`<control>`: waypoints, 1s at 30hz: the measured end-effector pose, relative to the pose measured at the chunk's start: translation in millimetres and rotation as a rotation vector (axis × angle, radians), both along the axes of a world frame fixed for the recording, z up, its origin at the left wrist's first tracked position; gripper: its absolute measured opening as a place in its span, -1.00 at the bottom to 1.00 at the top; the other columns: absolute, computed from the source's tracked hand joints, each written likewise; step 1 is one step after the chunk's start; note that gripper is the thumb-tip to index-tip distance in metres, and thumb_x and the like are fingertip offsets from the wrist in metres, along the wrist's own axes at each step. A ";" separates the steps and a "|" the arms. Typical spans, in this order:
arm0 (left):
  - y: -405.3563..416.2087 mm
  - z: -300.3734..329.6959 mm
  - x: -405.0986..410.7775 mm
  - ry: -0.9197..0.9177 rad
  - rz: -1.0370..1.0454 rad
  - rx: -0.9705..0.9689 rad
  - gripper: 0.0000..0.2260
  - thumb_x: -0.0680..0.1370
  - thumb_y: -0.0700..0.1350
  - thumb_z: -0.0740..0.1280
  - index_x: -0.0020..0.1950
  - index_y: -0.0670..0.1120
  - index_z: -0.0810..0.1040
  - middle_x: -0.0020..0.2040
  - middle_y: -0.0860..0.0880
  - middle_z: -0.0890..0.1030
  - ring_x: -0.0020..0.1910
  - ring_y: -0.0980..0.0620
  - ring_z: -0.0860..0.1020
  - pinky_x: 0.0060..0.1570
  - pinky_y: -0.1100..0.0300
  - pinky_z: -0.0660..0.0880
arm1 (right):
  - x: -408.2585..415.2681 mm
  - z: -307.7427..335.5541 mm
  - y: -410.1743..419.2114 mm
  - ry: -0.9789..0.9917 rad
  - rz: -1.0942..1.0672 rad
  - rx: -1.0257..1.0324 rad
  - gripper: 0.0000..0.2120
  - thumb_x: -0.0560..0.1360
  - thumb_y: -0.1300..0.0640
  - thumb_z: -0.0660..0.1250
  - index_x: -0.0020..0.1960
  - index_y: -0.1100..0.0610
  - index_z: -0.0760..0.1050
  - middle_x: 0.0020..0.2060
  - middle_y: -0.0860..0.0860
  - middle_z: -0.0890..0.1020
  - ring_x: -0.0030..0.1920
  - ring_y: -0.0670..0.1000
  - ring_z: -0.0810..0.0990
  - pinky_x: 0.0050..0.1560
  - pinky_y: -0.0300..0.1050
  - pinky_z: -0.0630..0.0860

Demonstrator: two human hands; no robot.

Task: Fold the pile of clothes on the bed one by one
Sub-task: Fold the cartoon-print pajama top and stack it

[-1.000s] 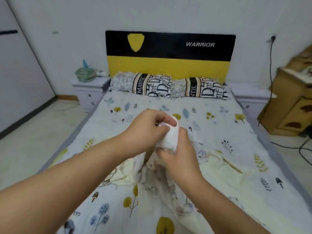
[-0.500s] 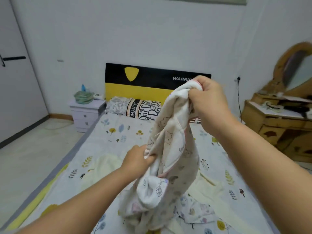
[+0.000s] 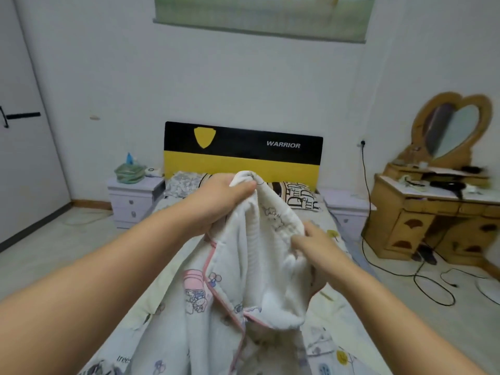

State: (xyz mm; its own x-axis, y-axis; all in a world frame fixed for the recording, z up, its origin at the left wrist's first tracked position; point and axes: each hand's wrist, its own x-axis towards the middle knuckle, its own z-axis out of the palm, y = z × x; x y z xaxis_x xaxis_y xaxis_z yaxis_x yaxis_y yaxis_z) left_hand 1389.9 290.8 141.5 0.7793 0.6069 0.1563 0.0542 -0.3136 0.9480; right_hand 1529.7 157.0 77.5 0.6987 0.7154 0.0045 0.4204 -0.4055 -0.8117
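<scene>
Left hand [image 3: 216, 204] grips garment [image 3: 243, 280] top raised over the bed [image 3: 351, 334]; right hand [image 3: 316, 247] pinches its side, probably hunting an edge to spread it flat.

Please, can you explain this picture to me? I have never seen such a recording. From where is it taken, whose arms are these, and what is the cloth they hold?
There is no machine here. A person wears one camera on the head, looking forward and down, so the two bare arms coming in from the bottom are that person's own.

The left hand grips the top of a white garment with pink trim and cartoon prints and holds it up. The right hand grips its ribbed edge lower down. The garment hangs in front of the bed with a pale leaf-patterned sheet.

Behind stand a black and yellow headboard, black-and-white lettered pillows, a white bedside cabinet and a wooden dressing table with a heart-shaped mirror.
</scene>
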 end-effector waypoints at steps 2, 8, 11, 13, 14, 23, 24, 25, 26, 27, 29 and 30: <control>-10.1 6.1 -1.5 -0.028 0.016 0.026 -0.79 0.56 -0.07 0.24 -0.02 -0.19 0.57 -0.09 -0.20 0.64 -0.15 -0.04 0.55 -0.09 0.08 0.45 | -12.8 -7.9 1.7 -0.080 0.052 -0.054 -0.80 0.39 0.10 0.34 0.00 0.05 0.45 -0.11 0.01 0.59 -0.11 0.03 0.56 -0.20 -0.14 0.45; 1.5 23.9 -32.8 0.068 0.304 0.516 -0.78 0.47 -0.10 0.36 -0.29 -0.09 0.36 -0.35 -0.04 0.40 -0.34 0.00 0.37 -0.37 0.15 0.24 | -13.6 -17.7 -0.1 -0.538 -0.081 -0.401 -0.87 0.43 0.27 0.19 -0.11 0.10 0.47 -0.31 -0.01 0.47 -0.24 0.09 0.46 -0.27 -0.16 0.37; 23.7 9.9 -58.3 0.320 0.496 0.779 -0.75 0.46 -0.09 0.34 -0.31 -0.03 0.29 -0.30 -0.02 0.43 -0.25 -0.07 0.42 -0.35 0.13 0.24 | -5.8 5.3 -5.7 -0.611 -0.186 -0.429 -0.88 0.46 0.27 0.23 -0.08 0.10 0.48 -0.37 -0.02 0.39 -0.24 0.09 0.45 -0.29 -0.15 0.37; 35.1 -7.8 -72.0 0.487 0.559 0.810 -0.82 0.48 -0.14 0.30 -0.25 -0.04 0.33 -0.24 -0.05 0.46 -0.17 -0.12 0.46 -0.27 0.11 0.30 | -7.2 26.7 -7.7 -0.604 -0.239 -0.317 -0.84 0.45 0.31 0.22 -0.08 0.11 0.51 -0.39 -0.01 0.39 -0.27 0.09 0.43 -0.34 -0.17 0.33; 38.7 -16.2 -77.4 0.563 0.580 0.798 -0.90 0.49 -0.19 0.27 -0.18 -0.07 0.37 -0.20 -0.06 0.46 -0.15 -0.13 0.46 -0.24 0.10 0.31 | -10.2 37.4 -8.5 -0.607 -0.262 -0.222 -0.80 0.44 0.32 0.22 -0.08 0.10 0.54 -0.39 0.00 0.42 -0.29 0.10 0.42 -0.37 -0.18 0.30; 51.5 -36.0 -100.2 0.309 0.503 -0.004 -0.87 0.50 -0.14 0.29 -0.24 -0.14 0.47 -0.30 -0.09 0.50 -0.35 0.03 0.43 -0.45 0.22 0.35 | -20.7 55.2 -21.6 -0.136 -0.295 0.173 -0.81 0.44 0.19 0.25 0.00 0.22 0.57 -0.15 0.19 0.61 -0.19 0.15 0.55 -0.20 -0.04 0.51; 47.7 -33.4 -102.4 0.259 0.463 -0.092 -0.84 0.51 -0.11 0.32 -0.25 -0.13 0.47 -0.33 -0.08 0.50 -0.37 0.03 0.47 -0.48 0.24 0.40 | -20.4 51.0 -26.3 -0.013 -0.267 0.169 -0.80 0.47 0.17 0.27 0.00 0.26 0.56 -0.14 0.20 0.59 -0.25 0.09 0.53 -0.26 -0.13 0.49; 44.8 -31.6 -104.3 0.238 0.413 -0.143 -0.83 0.50 -0.08 0.33 -0.23 -0.13 0.48 -0.33 -0.08 0.52 -0.37 0.01 0.50 -0.44 0.24 0.44 | -20.3 46.6 -31.3 0.090 -0.234 0.151 -0.83 0.48 0.16 0.29 -0.05 0.27 0.55 -0.16 0.18 0.57 -0.30 0.05 0.51 -0.33 -0.20 0.48; 41.1 -30.4 -107.0 0.237 0.348 -0.163 -0.82 0.48 -0.03 0.36 -0.21 -0.13 0.51 -0.32 -0.08 0.55 -0.35 -0.01 0.52 -0.35 0.22 0.47 | -19.7 41.7 -36.1 0.161 -0.200 0.121 -0.86 0.48 0.15 0.30 -0.11 0.23 0.54 -0.17 0.15 0.57 -0.28 0.03 0.53 -0.32 -0.21 0.49; 37.8 -30.1 -110.5 0.241 0.281 -0.153 -0.79 0.42 0.03 0.38 -0.20 -0.11 0.53 -0.34 -0.07 0.56 -0.35 -0.02 0.52 -0.29 0.19 0.44 | -17.9 36.4 -40.4 0.206 -0.163 0.088 -0.86 0.49 0.13 0.30 -0.09 0.21 0.54 -0.14 0.15 0.59 -0.19 0.06 0.57 -0.20 -0.16 0.52; 34.2 -29.6 -118.3 0.262 0.185 -0.101 -0.76 0.31 0.09 0.38 -0.28 -0.07 0.51 -0.46 -0.01 0.52 -0.44 0.02 0.46 -0.34 0.21 0.34 | -15.4 28.1 -49.3 0.286 -0.110 0.047 -0.80 0.51 0.09 0.27 0.02 0.22 0.53 -0.06 0.20 0.62 0.00 0.14 0.59 0.10 0.03 0.48; 32.4 -29.2 -121.9 0.279 0.140 -0.080 -0.76 0.32 0.09 0.41 -0.31 -0.06 0.50 -0.50 0.02 0.50 -0.49 0.05 0.44 -0.40 0.24 0.30 | -15.5 25.8 -53.4 0.323 -0.101 0.028 -0.77 0.52 0.08 0.27 0.04 0.23 0.52 -0.07 0.21 0.63 0.01 0.16 0.59 0.11 0.06 0.48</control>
State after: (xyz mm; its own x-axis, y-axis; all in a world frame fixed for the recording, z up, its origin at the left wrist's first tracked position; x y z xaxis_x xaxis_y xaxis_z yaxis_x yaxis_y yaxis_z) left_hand 1268.0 323.2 112.3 0.6932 0.7132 -0.1038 0.3528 -0.2102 0.9118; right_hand 1514.2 103.5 103.3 0.7347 0.6451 -0.2097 0.0989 -0.4076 -0.9078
